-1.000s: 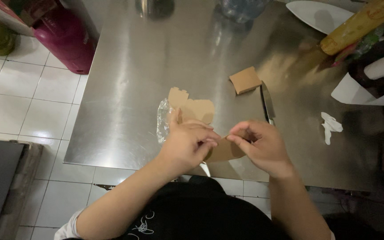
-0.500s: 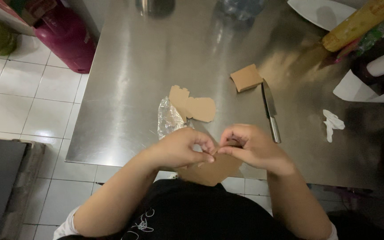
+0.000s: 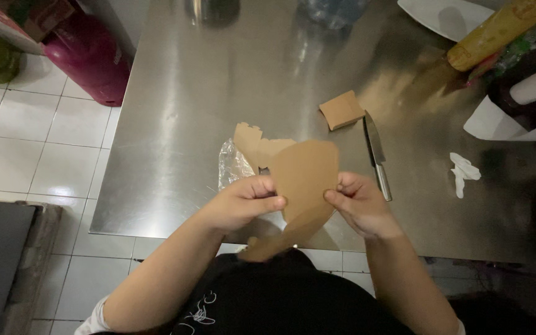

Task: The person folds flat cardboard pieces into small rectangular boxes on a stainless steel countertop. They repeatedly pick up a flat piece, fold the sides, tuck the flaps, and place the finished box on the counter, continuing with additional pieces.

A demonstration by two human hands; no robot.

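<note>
Light is dim and warm. The steel table (image 3: 175,124) carries soft streaky glare at its far end and centre. The right edge sinks into deep shadow. The white floor tiles (image 3: 26,155) stay brighter. Focus is fair, slightly grainy throughout.

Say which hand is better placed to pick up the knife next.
Right, probably. The right hand sits just beside the knife; the left hand is farther, across the brown cardboard sheet both hands grip.
</note>
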